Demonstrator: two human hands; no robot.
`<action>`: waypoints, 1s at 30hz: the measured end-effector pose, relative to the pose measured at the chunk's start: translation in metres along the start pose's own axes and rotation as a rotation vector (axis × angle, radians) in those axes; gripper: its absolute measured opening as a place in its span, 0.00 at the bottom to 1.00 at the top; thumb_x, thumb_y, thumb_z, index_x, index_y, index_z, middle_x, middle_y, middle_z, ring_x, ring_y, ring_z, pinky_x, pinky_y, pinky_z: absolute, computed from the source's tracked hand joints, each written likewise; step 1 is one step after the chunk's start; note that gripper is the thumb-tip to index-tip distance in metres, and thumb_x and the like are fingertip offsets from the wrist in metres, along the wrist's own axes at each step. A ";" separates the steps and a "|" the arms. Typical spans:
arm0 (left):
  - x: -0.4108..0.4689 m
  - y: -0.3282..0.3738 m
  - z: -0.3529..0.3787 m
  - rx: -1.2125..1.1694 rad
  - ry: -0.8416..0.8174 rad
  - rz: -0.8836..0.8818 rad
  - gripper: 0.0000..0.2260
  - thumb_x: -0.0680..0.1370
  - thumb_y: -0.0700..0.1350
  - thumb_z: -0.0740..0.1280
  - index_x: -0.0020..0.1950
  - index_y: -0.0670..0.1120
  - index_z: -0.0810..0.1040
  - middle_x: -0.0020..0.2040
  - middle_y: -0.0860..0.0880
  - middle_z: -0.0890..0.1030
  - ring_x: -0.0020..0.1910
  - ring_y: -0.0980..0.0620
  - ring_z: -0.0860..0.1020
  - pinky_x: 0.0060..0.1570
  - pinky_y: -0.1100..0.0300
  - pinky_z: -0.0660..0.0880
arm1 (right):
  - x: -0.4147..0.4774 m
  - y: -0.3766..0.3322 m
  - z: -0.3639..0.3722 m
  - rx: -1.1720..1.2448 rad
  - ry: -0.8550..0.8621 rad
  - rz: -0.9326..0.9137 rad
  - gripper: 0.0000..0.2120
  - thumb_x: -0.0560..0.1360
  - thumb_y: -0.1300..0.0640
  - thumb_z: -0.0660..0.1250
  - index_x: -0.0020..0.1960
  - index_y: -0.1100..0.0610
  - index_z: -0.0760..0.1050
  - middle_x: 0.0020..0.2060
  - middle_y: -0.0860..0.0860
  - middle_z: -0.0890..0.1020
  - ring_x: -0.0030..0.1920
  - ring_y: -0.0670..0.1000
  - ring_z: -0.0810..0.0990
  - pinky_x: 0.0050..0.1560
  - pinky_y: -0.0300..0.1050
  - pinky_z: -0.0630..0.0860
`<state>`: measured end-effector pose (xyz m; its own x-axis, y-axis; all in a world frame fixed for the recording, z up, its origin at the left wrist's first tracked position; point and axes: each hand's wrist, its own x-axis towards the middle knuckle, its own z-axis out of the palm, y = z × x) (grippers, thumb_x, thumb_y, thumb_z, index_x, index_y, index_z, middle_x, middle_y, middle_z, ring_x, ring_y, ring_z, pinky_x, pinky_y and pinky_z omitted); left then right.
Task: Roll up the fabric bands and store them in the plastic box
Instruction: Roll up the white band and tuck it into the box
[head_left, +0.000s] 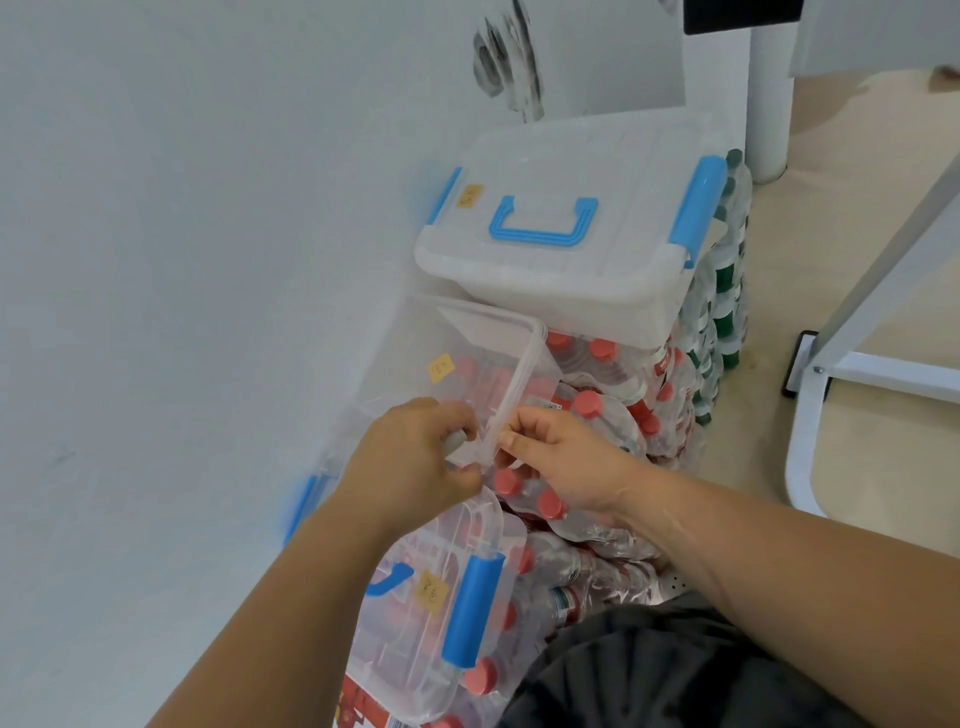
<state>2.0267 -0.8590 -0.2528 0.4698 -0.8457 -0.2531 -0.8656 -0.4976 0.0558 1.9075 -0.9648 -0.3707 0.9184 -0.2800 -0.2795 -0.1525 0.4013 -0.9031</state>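
Left hand (415, 457) at centre of view, grip curled together around a small grey roll of fabric band (456, 441), mostly hidden behind the fingers. Right hand (561, 457) just beside it at three o'clock, grip pinched together on a thin whitish strip (467, 457) stretching between both hands; whether this strip belongs to the same band, cannot tell. Both hands held over the near rim of an open clear plastic box (441, 358) bearing a small yellow sticker (440, 368); nothing discernible inside through the transparent walls. At twelve o'clock from that box, a closed translucent white plastic box (561, 249) with blue handle and blue side clasps. At six o'clock, a clear plastic lid (431, 623) with a blue clasp (472, 608) and another yellow sticker, tilted. All resting on shrink-wrapped packs of red-capped bottles (587, 405); green-capped bottles (724, 291) at two o'clock. Pale wall (208, 260) filling nine o'clock; white metal frame (831, 374) on a beige floor at three o'clock. Dark clothing at five o'clock.
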 end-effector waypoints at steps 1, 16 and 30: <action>0.002 0.002 -0.001 0.053 0.008 0.009 0.12 0.68 0.52 0.76 0.49 0.55 0.78 0.41 0.54 0.76 0.39 0.54 0.74 0.38 0.62 0.71 | 0.000 -0.001 -0.001 -0.002 -0.001 0.004 0.11 0.85 0.58 0.62 0.55 0.66 0.77 0.41 0.50 0.83 0.42 0.53 0.79 0.56 0.62 0.80; 0.019 0.024 0.000 0.301 0.006 0.048 0.15 0.67 0.54 0.75 0.46 0.55 0.71 0.34 0.55 0.71 0.32 0.56 0.72 0.29 0.63 0.65 | 0.010 -0.001 -0.002 0.019 0.002 -0.004 0.10 0.85 0.56 0.62 0.51 0.59 0.79 0.41 0.50 0.84 0.43 0.49 0.81 0.55 0.54 0.81; 0.003 0.021 -0.017 0.114 0.069 -0.022 0.12 0.70 0.50 0.73 0.52 0.54 0.77 0.37 0.54 0.78 0.36 0.54 0.76 0.40 0.55 0.79 | 0.005 -0.002 0.000 -0.004 0.003 -0.035 0.11 0.85 0.56 0.61 0.54 0.63 0.77 0.43 0.52 0.83 0.44 0.50 0.79 0.56 0.58 0.80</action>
<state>2.0125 -0.8755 -0.2356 0.4963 -0.8481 -0.1858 -0.8672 -0.4943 -0.0602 1.9121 -0.9671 -0.3698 0.9220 -0.2964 -0.2489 -0.1219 0.3880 -0.9135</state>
